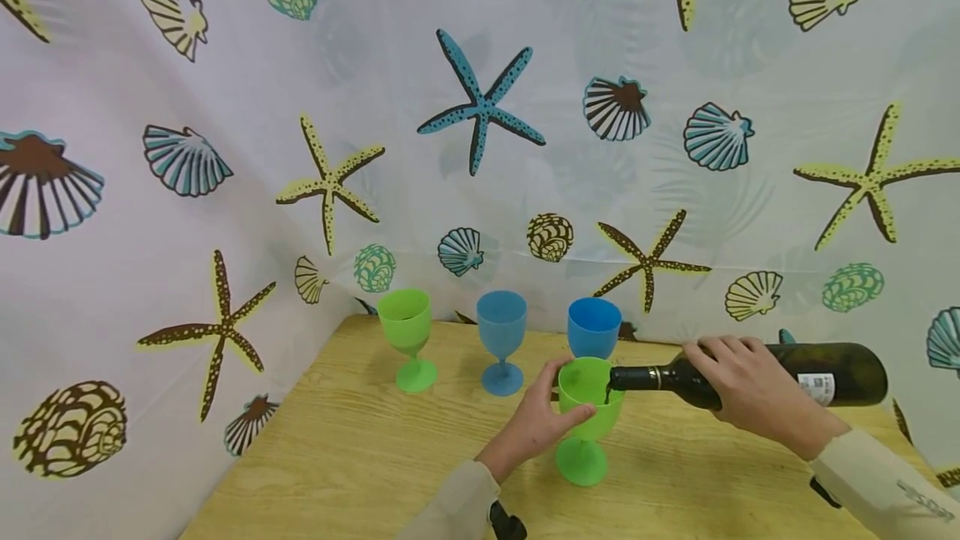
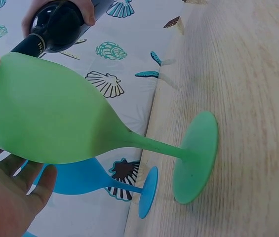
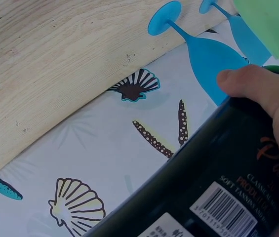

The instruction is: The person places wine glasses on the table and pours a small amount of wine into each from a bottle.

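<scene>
My left hand [image 1: 531, 425] holds the bowl of a light green goblet [image 1: 592, 425], thumb on the near side. The goblet stands upright, its round foot on the wooden table in the left wrist view. My right hand [image 1: 761, 394] grips a dark wine bottle [image 1: 855, 369] around its shoulder, tipped nearly level. The bottle's mouth lies over the goblet's right rim, and a thin dark stream of liquid runs from it into the bowl. In the right wrist view a barcode label [image 3: 224, 210] shows on the bottle's side.
Along the back of the table [image 1: 337, 448] stand another green goblet [image 1: 405, 323], a pale blue goblet [image 1: 501, 319] and a brighter blue goblet [image 1: 594, 327], partly hidden behind the held one. A white curtain [image 1: 420, 207] printed with shells and starfish hangs behind and to the left.
</scene>
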{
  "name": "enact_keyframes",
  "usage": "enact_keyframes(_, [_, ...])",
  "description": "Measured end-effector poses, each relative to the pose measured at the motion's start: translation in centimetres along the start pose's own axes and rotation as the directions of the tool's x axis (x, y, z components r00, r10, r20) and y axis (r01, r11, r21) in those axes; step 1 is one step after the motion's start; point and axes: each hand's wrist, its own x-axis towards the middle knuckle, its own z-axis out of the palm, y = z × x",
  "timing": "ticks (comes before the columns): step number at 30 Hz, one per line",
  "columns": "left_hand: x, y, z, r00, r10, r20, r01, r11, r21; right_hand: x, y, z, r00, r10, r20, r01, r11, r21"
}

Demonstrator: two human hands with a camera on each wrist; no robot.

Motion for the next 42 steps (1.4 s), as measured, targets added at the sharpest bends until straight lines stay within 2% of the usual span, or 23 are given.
enact_keyframes(5, [-0.9, 2.2, -0.4, 1.000, 0.023, -0.002, -0.023, 1.000, -0.002, 0.1, 0.0, -0.1, 1.000, 0.000, 0.004, 0.000, 1.000, 0.009])
enact_keyframes(7, [-1.1, 2.6, -0.5, 0.999, 0.036, -0.003, -0.036, 0.999, 0.002, 0.0, 0.0, -0.1, 1.000, 0.002, 0.004, -0.002, 1.000, 0.017])
enact_keyframes(14, [0.1, 0.0, 0.0, 1.000, 0.006, -0.003, -0.006, 1.000, 0.009, 0.1, 0.1, -0.4, 1.000, -0.005, -0.001, 0.005, 1.000, 0.021])
enact_keyframes(16, [0.2, -0.4, 0.1, 1.000, 0.014, -0.006, -0.014, 1.000, 0.012, 0.1, 0.1, -0.4, 1.000, -0.008, 0.000, 0.008, 1.000, 0.016])
enact_keyframes(24, [0.1, -0.6, 0.0, 0.999, 0.032, -0.008, -0.032, 0.999, -0.002, 0.2, 0.1, -0.5, 1.000, -0.010, 0.002, 0.010, 1.000, 0.010])
enact_keyframes(42, [-0.1, -0.7, 0.0, 1.000, 0.026, -0.001, -0.026, 1.000, -0.012, 0.1, 0.0, -0.3, 1.000, -0.010, 0.011, 0.009, 1.000, 0.016])
